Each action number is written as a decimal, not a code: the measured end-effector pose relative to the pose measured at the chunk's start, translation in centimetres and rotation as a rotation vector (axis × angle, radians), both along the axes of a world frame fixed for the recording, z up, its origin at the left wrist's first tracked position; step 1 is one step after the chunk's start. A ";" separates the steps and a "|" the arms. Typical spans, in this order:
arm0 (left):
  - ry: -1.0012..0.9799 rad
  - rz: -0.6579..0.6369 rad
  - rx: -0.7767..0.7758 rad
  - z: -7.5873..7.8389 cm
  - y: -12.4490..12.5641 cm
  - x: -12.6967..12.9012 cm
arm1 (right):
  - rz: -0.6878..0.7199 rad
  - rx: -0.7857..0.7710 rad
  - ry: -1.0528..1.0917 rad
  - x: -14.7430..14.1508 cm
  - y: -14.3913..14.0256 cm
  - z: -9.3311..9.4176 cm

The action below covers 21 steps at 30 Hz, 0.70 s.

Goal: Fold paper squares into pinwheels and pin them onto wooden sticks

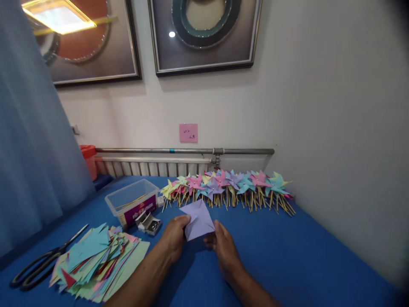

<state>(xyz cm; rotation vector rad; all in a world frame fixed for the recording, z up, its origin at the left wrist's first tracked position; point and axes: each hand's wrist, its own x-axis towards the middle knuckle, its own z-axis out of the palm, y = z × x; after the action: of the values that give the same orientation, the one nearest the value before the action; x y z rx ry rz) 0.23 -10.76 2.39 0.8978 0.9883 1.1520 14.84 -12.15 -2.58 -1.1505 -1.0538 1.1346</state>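
Between my hands is a purple paper square (200,221) with cuts running in from its corners, held above the blue table. My left hand (176,233) pinches its left edge, thumb on top. At its lower right corner, my right hand (223,247) grips the paper between thumb and fingers. Beyond it lie rows of finished paper pinwheels (220,183) on thin sticks, in pink, purple, blue and yellow. To the left, a small open box (150,225) holds little metal pins. Behind that box stands a clear plastic tub (128,200) with a few sticks inside.
A messy stack of coloured paper pieces (102,260) covers the table's left front, with large black-handled scissors (47,262) beside it. A blue curtain (35,136) hangs at left. A radiator (153,165) and pipe (191,151) run along the wall behind the blue tabletop (281,256).
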 end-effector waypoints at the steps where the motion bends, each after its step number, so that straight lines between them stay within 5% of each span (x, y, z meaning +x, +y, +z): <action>1: -0.048 -0.017 -0.005 -0.5 0.5 0.7 | 0.004 -0.006 0.065 0.3 0.1 0.2; 8: -0.154 -0.112 -0.019 -3.1 0.6 0.7 | 0.106 0.005 0.164 1.5 0.0 1.2; 21: -0.025 -0.129 0.034 -3.2 0.8 0.5 | 0.124 -0.047 0.266 1.1 0.0 0.5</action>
<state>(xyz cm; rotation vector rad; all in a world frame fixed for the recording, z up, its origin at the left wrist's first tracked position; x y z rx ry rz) 0.69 -10.01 -0.85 0.9584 0.8801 1.0715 15.95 -12.12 -2.06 -0.9485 -0.9047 1.3747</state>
